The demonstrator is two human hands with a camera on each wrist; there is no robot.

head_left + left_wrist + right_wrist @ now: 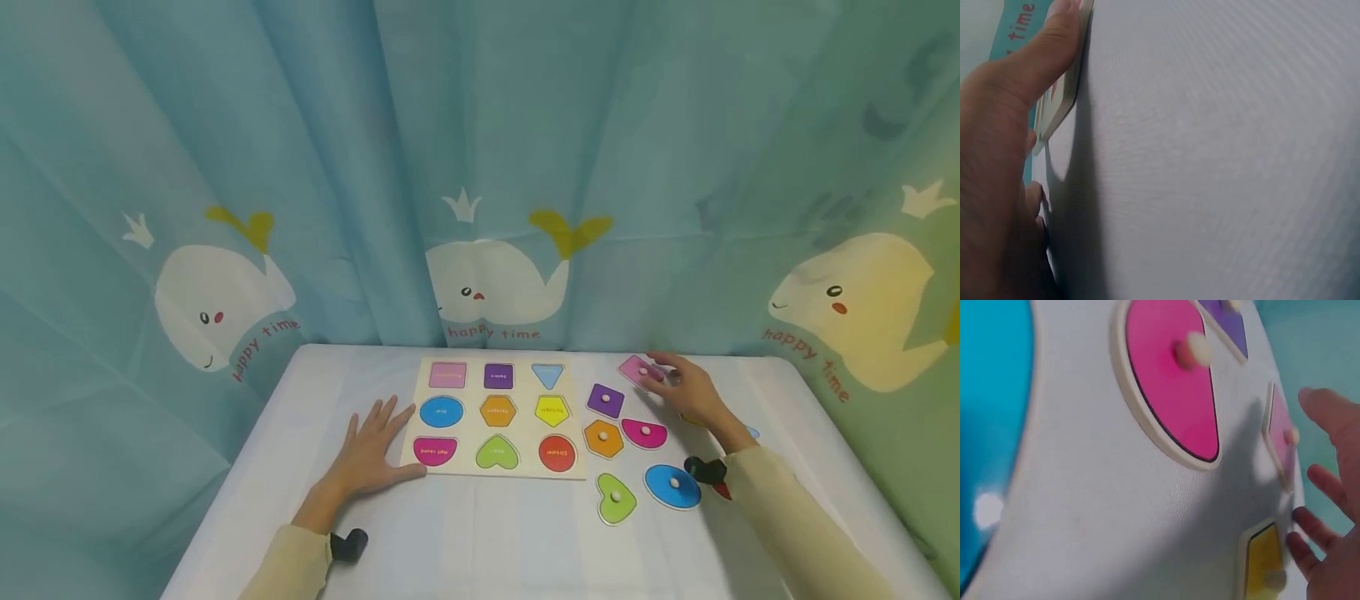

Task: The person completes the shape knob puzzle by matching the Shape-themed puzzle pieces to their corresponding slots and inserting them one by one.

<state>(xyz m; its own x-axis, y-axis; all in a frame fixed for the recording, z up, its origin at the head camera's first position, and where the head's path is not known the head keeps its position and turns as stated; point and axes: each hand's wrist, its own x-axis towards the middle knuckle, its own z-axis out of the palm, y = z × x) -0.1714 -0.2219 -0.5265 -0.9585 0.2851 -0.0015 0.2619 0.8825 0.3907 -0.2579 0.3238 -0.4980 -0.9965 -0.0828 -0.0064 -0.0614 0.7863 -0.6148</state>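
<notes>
A cream puzzle board [461, 425] with colored, labelled shape spaces lies on the white table. My left hand [367, 454] rests at its left side with fingers spread. The left thumb [1054, 44] lies along the board's corner edge in the left wrist view. At the far right, my right hand [690, 387] hovers over a pink rectangle piece [636, 367], thumb and fingers parted about its pale knob. The right wrist view shows a gap between that hand [1335, 481] and the knob [1292, 435]. The yellow piece [1263, 562] is partly hidden under the hand in the head view.
Knobbed pieces lie right of the board: a purple square [604, 401], orange hexagon [603, 438], magenta half round [644, 432], green heart [616, 498] and blue oval [672, 487]. A red piece [722, 490] shows beside the right sleeve. A blue whale-print curtain [480, 167] hangs behind the table.
</notes>
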